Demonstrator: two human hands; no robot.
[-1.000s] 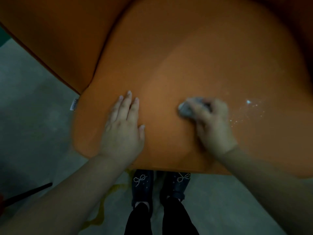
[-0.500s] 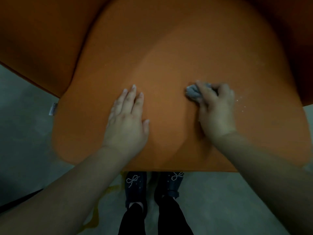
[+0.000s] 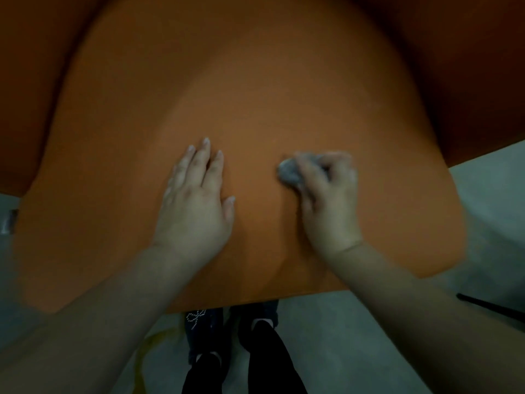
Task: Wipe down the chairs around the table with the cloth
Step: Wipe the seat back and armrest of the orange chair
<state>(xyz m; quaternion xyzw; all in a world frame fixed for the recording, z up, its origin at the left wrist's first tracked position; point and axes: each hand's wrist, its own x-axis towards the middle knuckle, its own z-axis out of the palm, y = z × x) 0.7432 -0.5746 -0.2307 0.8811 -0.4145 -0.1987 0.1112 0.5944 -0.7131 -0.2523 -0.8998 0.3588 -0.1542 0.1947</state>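
An orange chair seat [image 3: 255, 95] fills most of the head view, its front edge toward me. My left hand [image 3: 196, 203] rests flat on the seat, fingers straight and together. My right hand [image 3: 326, 200] grips a small bunched grey cloth [image 3: 289, 172] and presses it on the seat just right of the middle. Only the cloth's left end shows past my fingers; that hand is blurred.
The orange backrest [image 3: 468, 66] curves round the top and sides. Below the seat's front edge lies grey floor [image 3: 355, 336] with my dark shoes [image 3: 204, 325]. A thin dark rod [image 3: 488, 305] lies at the right, and a yellow mark [image 3: 150, 342] stains the floor at the left.
The cloth in my right hand has slid left across the seat, toward my left hand. The view has shifted so the seat sits further left. My left hand stays flat.
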